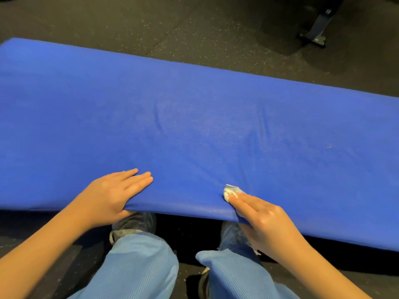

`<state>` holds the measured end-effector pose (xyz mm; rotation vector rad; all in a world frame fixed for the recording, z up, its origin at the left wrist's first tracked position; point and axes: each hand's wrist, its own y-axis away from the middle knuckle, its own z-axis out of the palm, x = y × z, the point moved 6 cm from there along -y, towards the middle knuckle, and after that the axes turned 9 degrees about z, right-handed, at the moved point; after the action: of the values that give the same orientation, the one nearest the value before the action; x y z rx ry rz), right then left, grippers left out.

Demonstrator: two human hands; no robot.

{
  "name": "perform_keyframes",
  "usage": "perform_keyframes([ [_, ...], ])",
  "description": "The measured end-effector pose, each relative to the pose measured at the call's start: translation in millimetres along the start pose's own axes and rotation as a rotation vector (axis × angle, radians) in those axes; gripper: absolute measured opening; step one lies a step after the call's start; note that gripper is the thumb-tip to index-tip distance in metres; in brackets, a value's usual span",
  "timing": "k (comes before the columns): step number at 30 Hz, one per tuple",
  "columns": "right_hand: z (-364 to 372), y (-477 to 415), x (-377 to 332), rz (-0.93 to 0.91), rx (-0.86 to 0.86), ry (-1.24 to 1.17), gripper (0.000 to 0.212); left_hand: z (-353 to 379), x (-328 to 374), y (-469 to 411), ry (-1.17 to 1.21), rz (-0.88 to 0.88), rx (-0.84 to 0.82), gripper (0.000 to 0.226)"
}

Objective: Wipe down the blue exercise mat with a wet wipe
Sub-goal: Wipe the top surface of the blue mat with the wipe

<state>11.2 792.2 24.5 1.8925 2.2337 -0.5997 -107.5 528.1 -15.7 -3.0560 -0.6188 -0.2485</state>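
Note:
The blue exercise mat (194, 117) lies across the dark floor and fills the middle of the view. My left hand (112, 193) rests flat on its near edge with straight fingers, thumb tucked under the edge. My right hand (263, 216) presses a small crumpled white wet wipe (231, 192) onto the mat near the near edge, fingers straight over it. Most of the wipe is hidden under my fingertips.
My knees in light blue trousers (140, 266) and my shoes (133, 223) sit just below the mat's near edge. A dark speckled rubber floor (151, 22) surrounds the mat. The metal foot of some gym equipment (315, 33) stands at the far right.

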Motion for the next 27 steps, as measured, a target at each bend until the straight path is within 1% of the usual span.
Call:
perform_keyframes([
  [2, -4.8, 12.4, 11.0, 0.028, -0.033, -0.005, 0.062, 3.5, 6.8, -11.5, -0.035, 0.023, -0.022, 0.064],
  [4, 0.6, 27.2, 28.2, 0.089, -0.112, -0.049, 0.064, 14.2, 13.5, -21.1, -0.051, 0.022, -0.065, 0.063],
  [6, 13.5, 42.9, 43.2, 0.170, -0.220, -0.135, 0.065, 34.9, 22.1, -26.6, -0.061, 0.022, -0.165, 0.072],
  [8, 25.9, 56.3, 49.5, 0.244, -0.316, -0.223, 0.060, 55.7, 26.7, -25.9, -0.078, 0.034, -0.255, 0.085],
  [9, 30.5, 61.5, 49.6, 0.284, -0.354, -0.263, 0.058, 61.9, 27.3, -24.7, -0.080, 0.036, -0.267, 0.086],
  [11, 37.3, 68.9, 48.8, 0.336, -0.457, -0.283, 0.059, 61.5, 27.8, -22.1, -0.042, 0.019, -0.227, 0.077],
  [14, 43.9, 61.6, 56.2, 0.322, -0.558, -0.150, 0.065, 49.2, 25.7, -25.5, -0.006, -0.034, -0.206, 0.077],
  [16, 52.4, 43.4, 66.4, 0.354, -0.566, -0.070, 0.071, 41.5, 18.2, -37.6, 0.057, -0.063, -0.168, 0.081],
  [17, 57.0, 32.7, 67.4, 0.381, -0.545, -0.066, 0.074, 40.3, 11.3, -44.8, 0.119, -0.106, -0.159, 0.088],
  [19, 62.9, 14.5, 53.8, 0.397, -0.496, -0.145, 0.078, 47.8, -2.5, -55.9, 0.186, -0.219, -0.157, 0.102],
  [21, 67.2, 14.4, 28.0, 0.328, -0.520, -0.237, 0.072, 59.7, -7.2, -63.4, 0.191, -0.295, -0.175, 0.110],
  [24, 65.1, 31.7, 12.3, 0.224, -0.617, -0.252, 0.066, 69.1, -2.9, -63.2, 0.193, -0.352, -0.180, 0.109],
  [27, 64.1, 18.4, 42.7, 0.259, -0.582, -0.115, 0.072, 68.8, -2.7, -61.5, 0.187, -0.360, -0.171, 0.106],
])
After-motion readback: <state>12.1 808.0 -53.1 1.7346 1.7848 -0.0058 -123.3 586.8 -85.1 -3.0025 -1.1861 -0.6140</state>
